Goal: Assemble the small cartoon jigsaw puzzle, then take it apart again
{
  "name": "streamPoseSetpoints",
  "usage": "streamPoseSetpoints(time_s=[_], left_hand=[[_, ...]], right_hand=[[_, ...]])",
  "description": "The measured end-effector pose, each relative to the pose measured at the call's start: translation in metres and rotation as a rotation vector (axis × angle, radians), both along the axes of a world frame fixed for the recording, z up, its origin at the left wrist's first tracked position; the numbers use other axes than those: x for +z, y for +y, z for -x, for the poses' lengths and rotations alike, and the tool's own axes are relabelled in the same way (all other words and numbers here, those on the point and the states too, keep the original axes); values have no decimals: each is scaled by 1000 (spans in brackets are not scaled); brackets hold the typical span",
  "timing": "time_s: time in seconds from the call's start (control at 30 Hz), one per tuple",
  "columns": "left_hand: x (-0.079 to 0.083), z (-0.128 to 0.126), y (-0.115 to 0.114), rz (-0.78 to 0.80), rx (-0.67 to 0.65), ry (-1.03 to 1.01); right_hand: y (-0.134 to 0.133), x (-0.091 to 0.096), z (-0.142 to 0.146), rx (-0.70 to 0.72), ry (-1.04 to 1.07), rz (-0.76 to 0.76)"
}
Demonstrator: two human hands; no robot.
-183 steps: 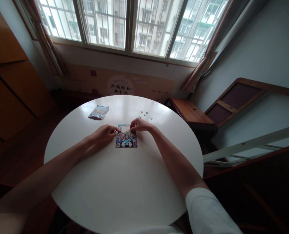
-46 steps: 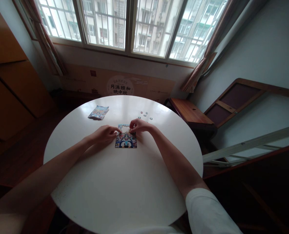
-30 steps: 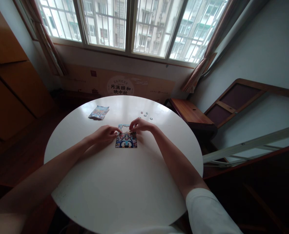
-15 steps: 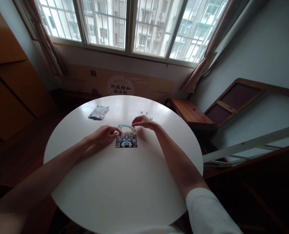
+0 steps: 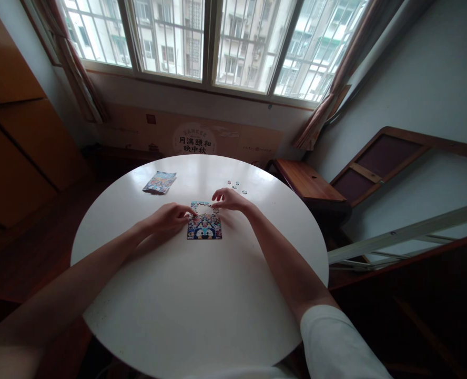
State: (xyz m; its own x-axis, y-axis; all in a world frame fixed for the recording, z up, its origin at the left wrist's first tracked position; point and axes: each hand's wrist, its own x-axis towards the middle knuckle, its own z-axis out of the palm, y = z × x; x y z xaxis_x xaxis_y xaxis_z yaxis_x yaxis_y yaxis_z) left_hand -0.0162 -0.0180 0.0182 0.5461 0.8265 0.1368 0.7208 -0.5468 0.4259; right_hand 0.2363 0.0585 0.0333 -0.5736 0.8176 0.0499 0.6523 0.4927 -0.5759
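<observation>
Daylight enters by a barred window [image 5: 209, 42] at twelve o'clock, beyond the round white table [image 5: 194, 305]. Orange-brown cabinets [image 5: 20, 142] stand at nine, a pale wall [image 5: 426, 84] at two.

The right hand [image 5: 229, 199] hides part of the puzzle [image 5: 204, 226], and loose pieces [image 5: 237, 183] beyond it are too small to read.

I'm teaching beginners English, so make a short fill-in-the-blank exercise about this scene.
The round table is coloured ____.
The left hand is at the ____ side of the unfinished puzzle.
In the picture, loose pieces lie to the ____ of the packet.
Curtains hang on both sides of the ____.

Missing words: white; left; right; window.
</observation>
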Motion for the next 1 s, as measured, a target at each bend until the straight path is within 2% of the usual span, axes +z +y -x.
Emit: streamPoseSetpoints(time_s=[0.17,0.4,0.67,1.0], left_hand=[[2,-1,0,-1,-6,6],[1,-1,1,10,4,22],[1,-1,0,-2,9,21],[1,-1,-2,5,4,-14]], right_hand=[[-2,-6,9,25,-40,-8],[1,-12,9,12,10,31],[3,-9,7,-25,86,119],[5,-4,-3,35,253,194]])
